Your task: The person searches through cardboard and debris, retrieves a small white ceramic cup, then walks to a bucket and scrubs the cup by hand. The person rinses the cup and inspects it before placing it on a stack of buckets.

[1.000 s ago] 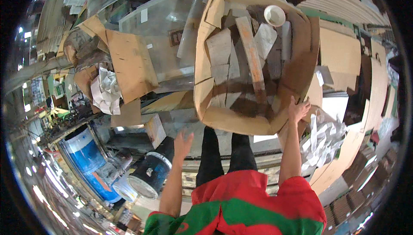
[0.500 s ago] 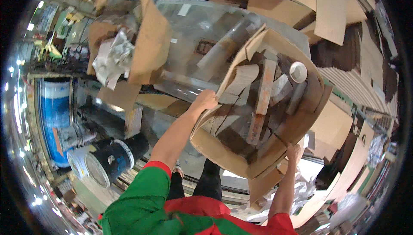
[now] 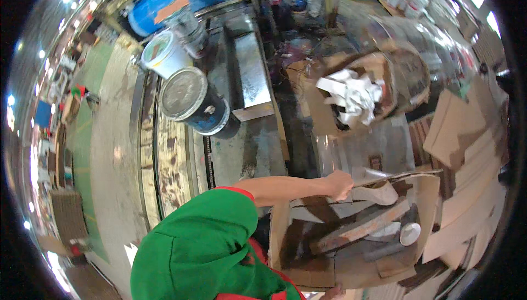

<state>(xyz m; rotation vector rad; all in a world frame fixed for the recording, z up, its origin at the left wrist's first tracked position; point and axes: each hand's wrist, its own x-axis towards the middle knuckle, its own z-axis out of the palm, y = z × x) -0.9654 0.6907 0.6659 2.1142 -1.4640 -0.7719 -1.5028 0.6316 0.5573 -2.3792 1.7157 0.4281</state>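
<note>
At the bottom edge of the frame, the right hand [image 3: 332, 293] is showing only in part beside the near wall of a cardboard box [image 3: 279, 239], and I cannot tell how far its fingers are open or whether they are holding anything. The box is filling the lower right of the frame. At the middle of the frame's lower half, the left hand [image 3: 339, 184] is gripping the box's far rim, its fingers curled in tight. Inside the box, a long stained strip [image 3: 362, 228] is lying aslant, pale scraps [image 3: 379, 193] are resting beyond it near the far wall, and a white cup [image 3: 410, 234] is sitting toward the right end. Beyond that rim, a clear plastic sheet [image 3: 357, 154] is lying right of centre. Left of centre, a black bucket [image 3: 203, 105] is standing tilted, its round grey end turned up, with a white bucket [image 3: 167, 58] just beyond. Above right of centre, a second box [image 3: 321, 116] is holding crumpled white paper [image 3: 351, 97]. At the upper left, a blue drum [image 3: 181, 1] is lying sideways.
</note>
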